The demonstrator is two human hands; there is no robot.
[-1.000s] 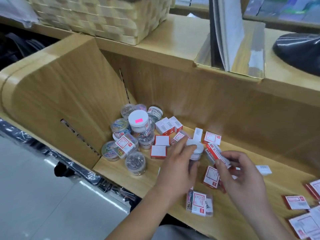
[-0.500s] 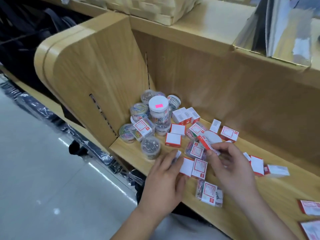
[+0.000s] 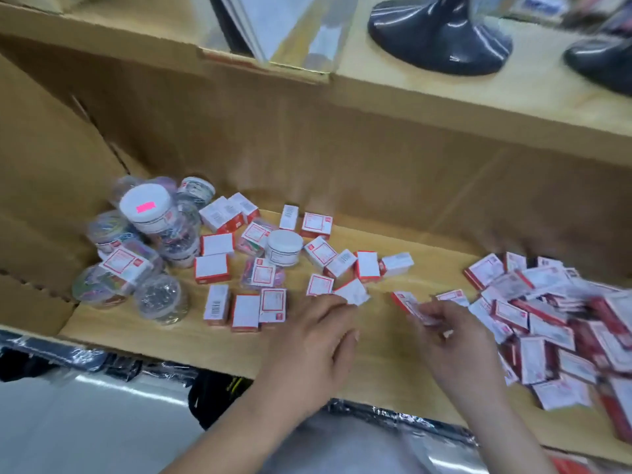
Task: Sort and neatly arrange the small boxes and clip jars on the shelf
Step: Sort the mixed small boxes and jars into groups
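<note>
Plainly, the coming move turns on the short white-lidded jar (image 3: 284, 246) that stands alone among the boxes, so places here are given from it. To the jar's right and nearer the front edge of the shelf (image 3: 383, 354), the right hand (image 3: 455, 340) pinches a small red-and-white box (image 3: 408, 306) between thumb and fingertips. Blur hides exactly how the fingers lie and whether the box is clear of the wood. Its long axis slants from back-left to front-right.

The left hand (image 3: 314, 340) lies in front of the jar and a little right. Its fingers are straight and grip nothing, and their tips touch a tilted white-faced box (image 3: 352, 292).

In front of the jar and slightly left, a row of three boxes (image 3: 246, 309) lies flat, side by side and touching, with long axes running front to back. Left of the jar, against the side wall, is the cluster of clip jars (image 3: 147, 241). Well to its right is a loose heap of boxes (image 3: 554, 319).

I judge that the pinched box is meant for the right end of that row. It would then have to travel leftward across the space the left hand occupies and turn until its long axis runs front to back. The left hand is much the nearer to the row, so it must either make way or take the box over. The tilted box under its fingertips is nearer still.
</note>
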